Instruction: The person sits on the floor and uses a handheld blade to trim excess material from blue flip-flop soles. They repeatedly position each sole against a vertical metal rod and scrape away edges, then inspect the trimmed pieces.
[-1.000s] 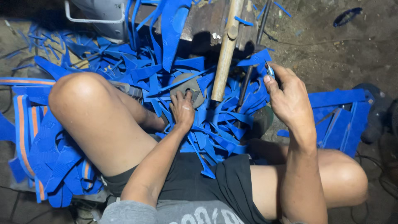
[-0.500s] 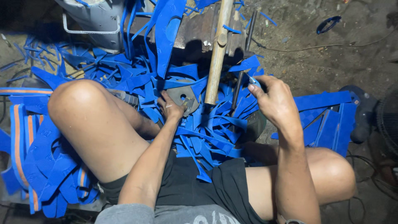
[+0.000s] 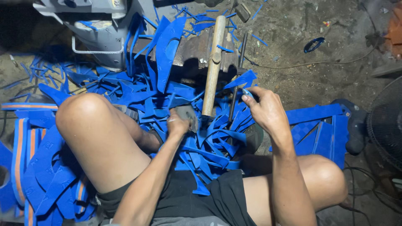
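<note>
I sit on the ground amid a heap of blue foam offcuts [image 3: 209, 146]. My left hand [image 3: 178, 124] is closed on a grey metal cutting die [image 3: 187, 114] lying among the offcuts, just left of a wooden mallet handle [image 3: 212, 67]. My right hand [image 3: 268, 109] pinches a small blue foam scrap [image 3: 247, 93] next to a thin dark metal rod [image 3: 235, 90]. The mallet leans over a dark, worn block [image 3: 190, 52] with a long blue foam sole strip [image 3: 167, 54] draped on it.
Stacked blue foam sheets with orange stripes [image 3: 29, 159] lie at my left knee. More blue textured sheets [image 3: 318, 125] sit at the right. A grey machine base [image 3: 98, 29] stands at the top left, a fan guard [image 3: 387, 125] at the right edge, a cable [image 3: 293, 65] crosses the dirt.
My left hand went from lying flat on the offcuts to gripping the grey die. My right hand shifted slightly left with the small blue scrap; the view tilted down.
</note>
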